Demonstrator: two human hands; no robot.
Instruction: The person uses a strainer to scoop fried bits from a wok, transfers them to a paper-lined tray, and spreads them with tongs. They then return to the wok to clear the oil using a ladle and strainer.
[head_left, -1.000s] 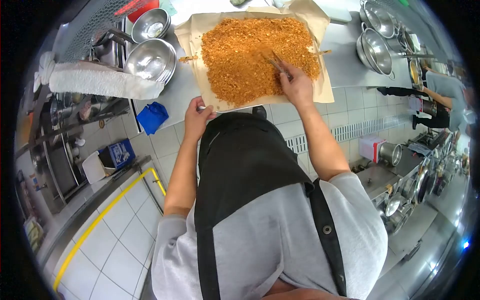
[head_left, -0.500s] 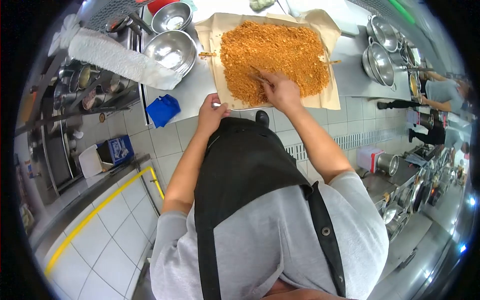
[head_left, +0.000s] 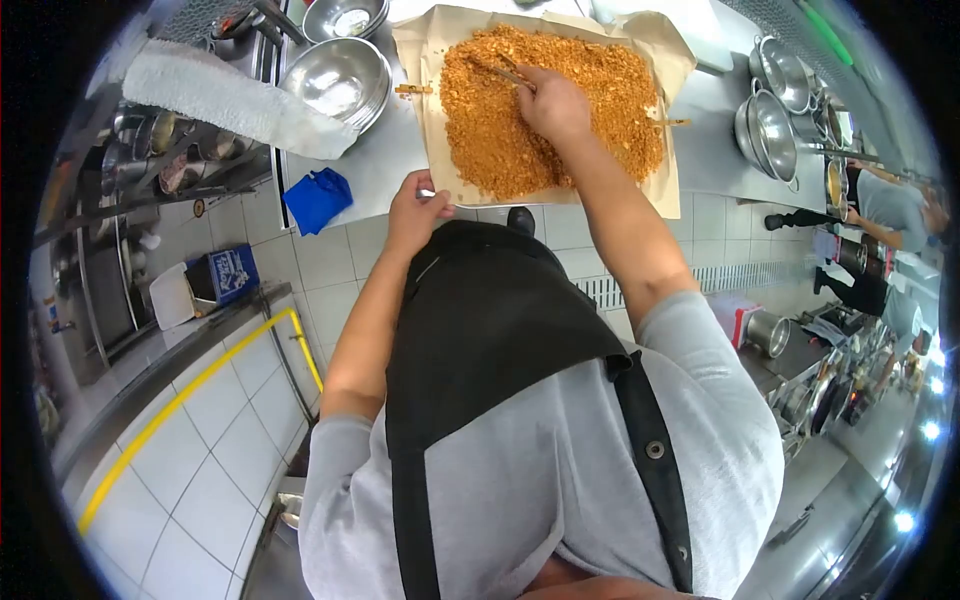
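A wide layer of orange-brown crumbs (head_left: 600, 100) lies spread on brown paper (head_left: 430, 110) over a tray on the steel counter. My right hand (head_left: 552, 103) reaches out over the crumbs and grips a pair of chopsticks (head_left: 500, 70) whose tips point left into the far part of the layer. My left hand (head_left: 415, 210) is closed on the near left edge of the tray and paper. A black apron and grey sleeves fill the lower part of the view.
Stacked steel bowls (head_left: 335, 80) and a white towel (head_left: 225, 100) sit left of the tray, with a blue cloth (head_left: 317, 198) at the counter edge. More steel bowls (head_left: 770, 130) stand at right. Another person (head_left: 895, 200) works at far right. The tiled floor has a yellow line (head_left: 190, 400).
My right hand has moved with the chopsticks from the near middle of the crumbs toward the far side. My left hand has stayed on the tray's edge.
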